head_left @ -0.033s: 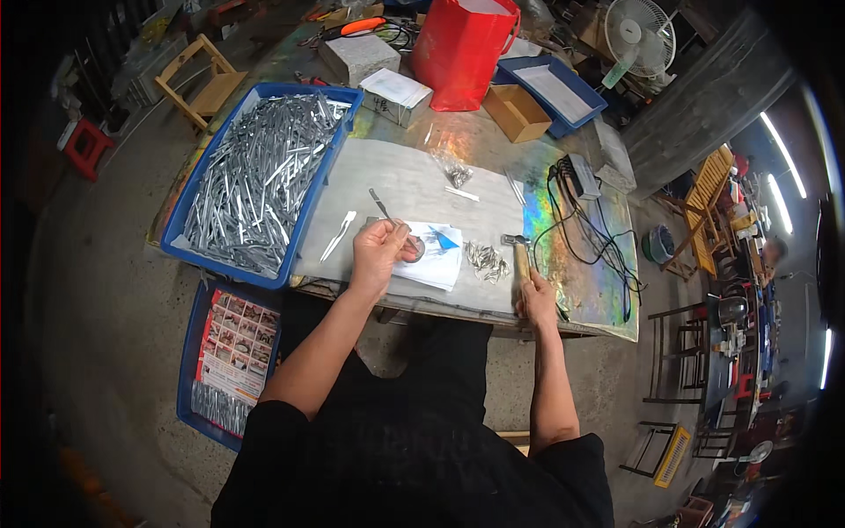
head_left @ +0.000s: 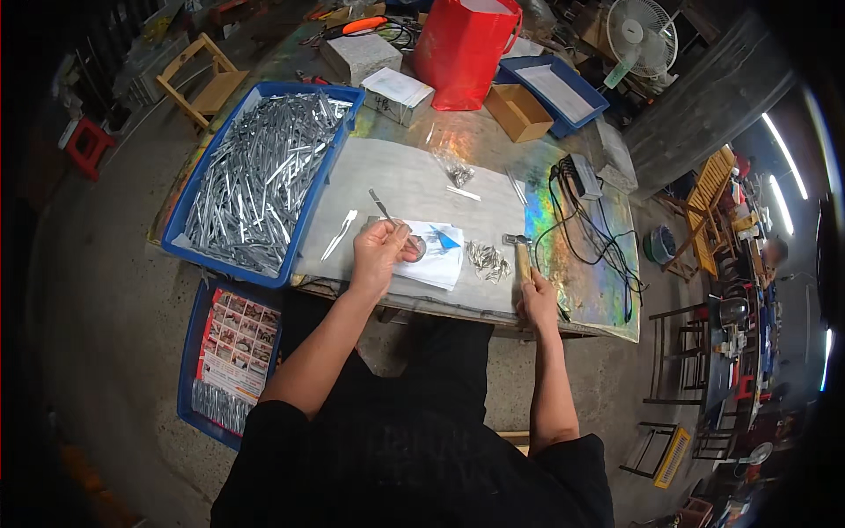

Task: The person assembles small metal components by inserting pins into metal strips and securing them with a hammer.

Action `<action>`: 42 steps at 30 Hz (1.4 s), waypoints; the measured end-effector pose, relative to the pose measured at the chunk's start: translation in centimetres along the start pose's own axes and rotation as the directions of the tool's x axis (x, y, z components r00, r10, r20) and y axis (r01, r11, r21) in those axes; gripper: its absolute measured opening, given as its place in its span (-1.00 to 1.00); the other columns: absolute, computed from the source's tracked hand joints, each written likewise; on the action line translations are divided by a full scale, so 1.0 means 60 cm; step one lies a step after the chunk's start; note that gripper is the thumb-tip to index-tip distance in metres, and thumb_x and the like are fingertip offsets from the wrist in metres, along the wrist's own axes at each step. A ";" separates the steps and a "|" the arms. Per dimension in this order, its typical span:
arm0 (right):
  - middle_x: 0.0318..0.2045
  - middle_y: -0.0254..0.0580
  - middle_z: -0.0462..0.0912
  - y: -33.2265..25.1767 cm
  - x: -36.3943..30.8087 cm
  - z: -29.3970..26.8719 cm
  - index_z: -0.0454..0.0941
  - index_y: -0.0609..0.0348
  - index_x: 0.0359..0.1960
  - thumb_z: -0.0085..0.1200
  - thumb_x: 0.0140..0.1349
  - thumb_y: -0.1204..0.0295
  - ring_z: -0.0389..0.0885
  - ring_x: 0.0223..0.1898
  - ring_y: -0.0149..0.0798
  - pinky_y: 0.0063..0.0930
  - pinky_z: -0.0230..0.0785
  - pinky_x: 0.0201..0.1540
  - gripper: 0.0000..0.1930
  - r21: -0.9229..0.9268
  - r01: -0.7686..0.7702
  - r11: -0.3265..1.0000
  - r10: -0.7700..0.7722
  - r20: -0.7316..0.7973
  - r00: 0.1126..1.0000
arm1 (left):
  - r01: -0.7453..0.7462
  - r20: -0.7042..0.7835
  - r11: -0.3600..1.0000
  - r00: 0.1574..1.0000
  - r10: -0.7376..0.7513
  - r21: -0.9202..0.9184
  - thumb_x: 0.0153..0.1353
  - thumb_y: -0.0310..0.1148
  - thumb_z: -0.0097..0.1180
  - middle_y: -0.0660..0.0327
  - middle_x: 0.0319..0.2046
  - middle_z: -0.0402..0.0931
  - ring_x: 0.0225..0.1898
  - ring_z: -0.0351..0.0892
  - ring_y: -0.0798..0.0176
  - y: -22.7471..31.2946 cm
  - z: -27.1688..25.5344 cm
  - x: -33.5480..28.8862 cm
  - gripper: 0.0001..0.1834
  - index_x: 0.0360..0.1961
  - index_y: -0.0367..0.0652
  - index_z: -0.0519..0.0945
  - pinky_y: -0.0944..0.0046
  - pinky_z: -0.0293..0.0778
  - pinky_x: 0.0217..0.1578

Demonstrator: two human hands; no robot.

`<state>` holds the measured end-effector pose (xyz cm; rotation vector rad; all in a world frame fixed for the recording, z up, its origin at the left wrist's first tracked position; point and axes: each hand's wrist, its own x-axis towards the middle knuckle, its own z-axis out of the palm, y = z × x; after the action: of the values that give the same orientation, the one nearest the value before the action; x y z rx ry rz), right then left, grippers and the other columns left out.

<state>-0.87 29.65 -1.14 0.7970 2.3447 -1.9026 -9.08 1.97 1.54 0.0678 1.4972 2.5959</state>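
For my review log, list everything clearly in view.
metal strips: many, silver, in large tray
large tray: one, blue, table's left
lower tray: one, blue, near left
papers: several, white, table's near side
small pieces: many, silver, beside papers
hammer: one, tan handle, in right hand
rod: one, grey, in left hand
bag: one, red, table's back
box: one, brown, beside bag
cables: several, black, table's right
fan: one, white, back right
left hand: one, bare, over papers
right hand: one, bare, table edge
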 end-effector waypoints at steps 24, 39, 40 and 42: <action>-0.45 0.02 0.46 -0.013 -0.069 0.045 0.43 0.35 -0.27 -0.09 0.02 0.51 0.44 -0.39 -0.07 -0.37 0.28 -0.31 -0.77 -0.539 0.487 0.687 -0.646 -0.146 0.750 | -0.175 0.113 0.110 0.900 0.420 0.978 -0.06 -0.44 0.01 0.02 -0.52 0.44 -0.46 0.42 -0.04 0.033 -0.127 -0.021 -0.89 -0.48 -0.25 0.43 0.12 0.33 -0.46; -0.43 0.00 0.48 -0.007 -0.093 0.086 0.43 0.35 -0.28 -0.11 0.05 0.52 0.47 -0.38 -0.13 -0.42 0.30 -0.31 -0.79 -0.489 0.542 0.683 -0.635 -0.031 0.772 | -0.054 0.119 -0.163 0.897 0.426 0.985 -0.13 -0.38 0.06 0.13 -0.58 0.40 -0.46 0.42 0.07 0.001 -0.146 -0.013 -0.86 -0.59 -0.18 0.38 0.14 0.35 -0.48; -0.43 0.00 0.48 -0.007 -0.093 0.088 0.43 0.35 -0.28 -0.11 0.05 0.52 0.47 -0.38 -0.13 -0.42 0.30 -0.31 -0.79 -0.483 0.552 0.680 -0.638 -0.019 0.769 | -0.060 0.119 -0.149 0.898 0.423 0.987 -0.13 -0.38 0.06 0.14 -0.57 0.40 -0.46 0.42 0.07 0.006 -0.144 -0.017 -0.86 -0.59 -0.18 0.39 0.14 0.35 -0.47; -0.43 0.00 0.49 -0.004 -0.094 0.087 0.44 0.34 -0.29 -0.10 0.04 0.52 0.48 -0.38 -0.13 -0.43 0.30 -0.30 -0.80 -0.467 0.538 0.702 -0.630 -0.053 0.775 | -0.074 0.130 -0.140 0.886 0.446 0.987 -0.12 -0.39 0.06 0.14 -0.57 0.40 -0.46 0.42 0.07 0.022 -0.133 -0.029 -0.87 -0.59 -0.18 0.38 0.14 0.35 -0.49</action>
<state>2.41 22.71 -0.46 0.2061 3.2897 -1.3502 -8.35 -5.76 -1.28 0.2083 3.4716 0.7665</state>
